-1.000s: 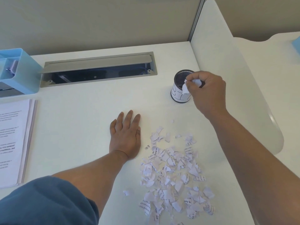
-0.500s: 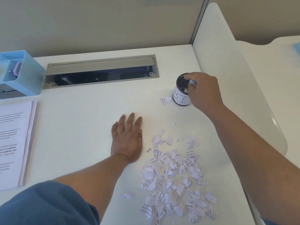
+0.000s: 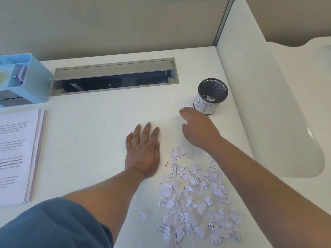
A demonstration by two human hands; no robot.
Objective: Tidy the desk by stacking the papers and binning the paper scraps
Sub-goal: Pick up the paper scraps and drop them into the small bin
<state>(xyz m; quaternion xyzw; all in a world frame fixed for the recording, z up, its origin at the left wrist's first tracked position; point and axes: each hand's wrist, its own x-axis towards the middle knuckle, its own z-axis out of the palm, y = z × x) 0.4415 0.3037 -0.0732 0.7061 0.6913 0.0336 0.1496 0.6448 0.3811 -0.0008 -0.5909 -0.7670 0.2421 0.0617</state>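
Scraps of torn printed paper (image 3: 195,197) lie in a loose heap on the white desk (image 3: 100,122), on the near side of the black mesh cup (image 3: 212,94). This cup serves as the bin; it stands upright near the right edge of the desk, a white paper label with drawn black lines is wrapped around its lower part, and a few scraps are visible inside it.

Just beside the cup, on its left and touching the desk, lies a single fallen scrap (image 3: 186,106). The right hand (image 3: 198,129) reaches to this scrap from the near side, with its fingertips at the scrap. The fingers are bent downward, but the back of the hand hides them, so I cannot tell if they pinch the scrap or only touch it.

The left hand (image 3: 143,151) rests flat on the desk, to the left of the cup and nearer to the person, just beside the left border of the heap. Its fingers are straight and only slightly apart, and it holds nothing.

Far to the left of the cup, a stack of printed papers (image 3: 16,154) lies at the left edge of the desk. Behind the stack stands a light blue desk organizer (image 3: 32,81). Between the organizer and the cup, an open grey cable hatch (image 3: 114,76) is set into the desk.
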